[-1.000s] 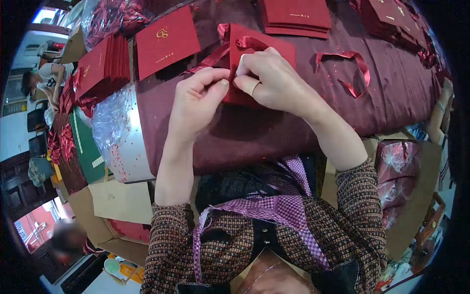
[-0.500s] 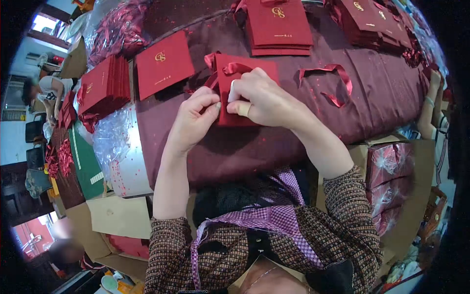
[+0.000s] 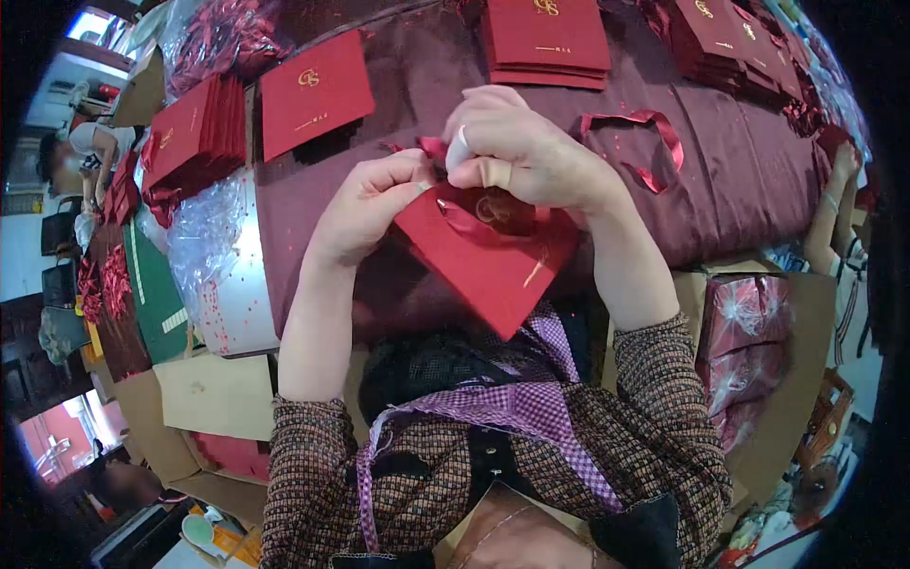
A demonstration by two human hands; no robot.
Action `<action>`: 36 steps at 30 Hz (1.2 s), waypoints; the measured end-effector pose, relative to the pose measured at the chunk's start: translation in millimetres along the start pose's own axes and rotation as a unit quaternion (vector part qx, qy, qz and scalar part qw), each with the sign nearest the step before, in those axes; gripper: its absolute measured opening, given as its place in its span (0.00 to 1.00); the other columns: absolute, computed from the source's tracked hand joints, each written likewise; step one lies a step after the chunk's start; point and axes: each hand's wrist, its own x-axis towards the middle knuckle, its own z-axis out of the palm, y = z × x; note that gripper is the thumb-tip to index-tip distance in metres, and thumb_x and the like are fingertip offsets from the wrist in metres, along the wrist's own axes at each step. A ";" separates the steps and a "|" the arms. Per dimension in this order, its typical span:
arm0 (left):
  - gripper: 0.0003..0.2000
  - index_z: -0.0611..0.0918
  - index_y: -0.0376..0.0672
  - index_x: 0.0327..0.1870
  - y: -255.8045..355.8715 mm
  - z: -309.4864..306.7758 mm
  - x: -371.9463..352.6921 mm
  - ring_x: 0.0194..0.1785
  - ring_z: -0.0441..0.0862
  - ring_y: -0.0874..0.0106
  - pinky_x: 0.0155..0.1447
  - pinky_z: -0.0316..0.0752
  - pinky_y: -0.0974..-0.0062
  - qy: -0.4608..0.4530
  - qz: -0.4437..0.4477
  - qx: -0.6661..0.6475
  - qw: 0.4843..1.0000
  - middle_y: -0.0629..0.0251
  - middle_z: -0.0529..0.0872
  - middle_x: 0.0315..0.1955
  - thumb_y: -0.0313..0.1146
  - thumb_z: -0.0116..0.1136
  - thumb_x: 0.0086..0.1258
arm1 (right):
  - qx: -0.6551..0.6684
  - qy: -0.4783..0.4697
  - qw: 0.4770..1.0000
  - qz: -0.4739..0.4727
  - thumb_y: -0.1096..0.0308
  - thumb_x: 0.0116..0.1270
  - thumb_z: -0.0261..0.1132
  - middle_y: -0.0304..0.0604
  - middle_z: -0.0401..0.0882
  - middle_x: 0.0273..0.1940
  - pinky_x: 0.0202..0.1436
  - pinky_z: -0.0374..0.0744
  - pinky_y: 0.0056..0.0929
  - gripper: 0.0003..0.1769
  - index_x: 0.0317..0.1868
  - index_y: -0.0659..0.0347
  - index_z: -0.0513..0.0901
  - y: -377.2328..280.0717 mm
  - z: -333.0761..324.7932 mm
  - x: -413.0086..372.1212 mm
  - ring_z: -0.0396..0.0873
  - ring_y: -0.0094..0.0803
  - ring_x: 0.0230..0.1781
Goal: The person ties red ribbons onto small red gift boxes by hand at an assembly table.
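A red paper gift bag (image 3: 493, 275) with a gold monogram hangs tilted between my two hands, one corner pointing down toward my lap. My left hand (image 3: 370, 209) is closed in a pinch at the bag's upper left corner. A red satin ribbon (image 3: 433, 146) shows between the fingertips of both hands, and another stretch runs across the bag. Bent over the upper edge, my right hand (image 3: 531, 152) has its thumb and forefinger closed at the ribbon; their exact hold is partly hidden. Tape wraps its thumb and a finger.
A single red bag (image 3: 318, 95) lies on the dark red cloth (image 3: 455, 57), beside a bag stack (image 3: 199, 137). More stacks (image 3: 550, 43) lie at the back. A loose ribbon (image 3: 654, 152) curls at right. Cardboard boxes (image 3: 223, 389) flank me; other people are at the sides.
The bag has turned and come off the cloth toward me, its lower corner now pointing at my lap. My right hand has risen slightly; both hands stay close together.
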 end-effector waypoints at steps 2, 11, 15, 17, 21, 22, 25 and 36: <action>0.06 0.77 0.36 0.28 -0.2 -1.2 -2.5 0.39 0.71 0.82 0.46 0.66 0.83 -0.002 -0.044 -0.065 0.997 0.73 0.76 0.32 0.25 0.52 0.67 | 0.062 -0.049 0.997 0.009 0.66 0.57 0.69 0.34 0.76 0.32 0.68 0.62 0.41 0.07 0.30 0.57 0.79 -0.1 -0.5 -1.7 0.76 0.33 0.44; 0.10 0.81 0.33 0.40 -9.7 -57.9 -4.3 0.29 0.73 0.77 0.35 0.71 0.76 0.171 -0.011 -0.259 0.951 0.64 0.81 0.32 0.33 0.54 0.69 | 0.145 -0.050 0.986 -0.061 0.65 0.61 0.67 0.37 0.77 0.26 0.47 0.72 0.37 0.09 0.27 0.59 0.79 -2.6 -19.0 -1.5 0.76 0.39 0.32; 0.08 0.80 0.35 0.44 -12.7 -53.0 1.2 0.30 0.73 0.78 0.35 0.70 0.77 0.267 -0.027 -0.162 0.950 0.66 0.81 0.32 0.30 0.53 0.71 | 0.059 0.014 0.998 0.026 0.69 0.60 0.66 0.46 0.80 0.26 0.37 0.74 0.37 0.07 0.28 0.64 0.79 2.2 -22.4 -2.2 0.78 0.44 0.31; 0.10 0.78 0.37 0.49 -12.1 -48.3 7.8 0.29 0.74 0.81 0.34 0.69 0.81 0.345 -0.033 -0.008 0.938 0.67 0.82 0.32 0.32 0.53 0.73 | 0.028 0.018 0.995 0.092 0.67 0.63 0.65 0.41 0.78 0.28 0.45 0.71 0.35 0.09 0.29 0.63 0.78 5.9 -21.0 -3.4 0.75 0.39 0.33; 0.17 0.73 0.37 0.59 34.4 -9.6 -3.0 0.28 0.73 0.84 0.32 0.67 0.85 0.324 -0.088 0.059 0.940 0.69 0.82 0.29 0.37 0.52 0.75 | 0.032 0.044 0.992 0.111 0.68 0.62 0.66 0.42 0.79 0.28 0.40 0.74 0.34 0.09 0.30 0.64 0.78 18.2 -17.5 -5.6 0.78 0.38 0.32; 0.21 0.69 0.35 0.64 39.7 -6.4 -7.1 0.33 0.75 0.83 0.38 0.71 0.84 0.262 -0.117 0.098 0.953 0.68 0.83 0.37 0.36 0.51 0.75 | 0.061 0.045 0.990 0.119 0.68 0.63 0.66 0.42 0.80 0.29 0.40 0.75 0.32 0.09 0.30 0.64 0.79 16.9 -17.6 -4.9 0.78 0.36 0.33; 0.25 0.62 0.33 0.70 41.9 25.7 -12.4 0.55 0.73 0.76 0.62 0.68 0.77 0.180 -0.034 -0.005 0.983 0.61 0.75 0.58 0.29 0.50 0.74 | 0.087 0.045 0.993 0.061 0.67 0.63 0.67 0.42 0.80 0.31 0.41 0.75 0.32 0.08 0.33 0.63 0.81 3.2 -11.7 2.3 0.78 0.35 0.36; 0.21 0.69 0.31 0.64 35.8 21.6 -14.5 0.56 0.78 0.67 0.62 0.73 0.68 0.216 -0.113 -0.228 0.943 0.56 0.79 0.55 0.21 0.44 0.69 | -0.218 -0.199 0.955 -0.009 0.47 0.48 0.71 0.52 0.58 0.71 0.71 0.57 0.54 0.50 0.71 0.53 0.62 -105.5 -32.8 -45.0 0.55 0.53 0.72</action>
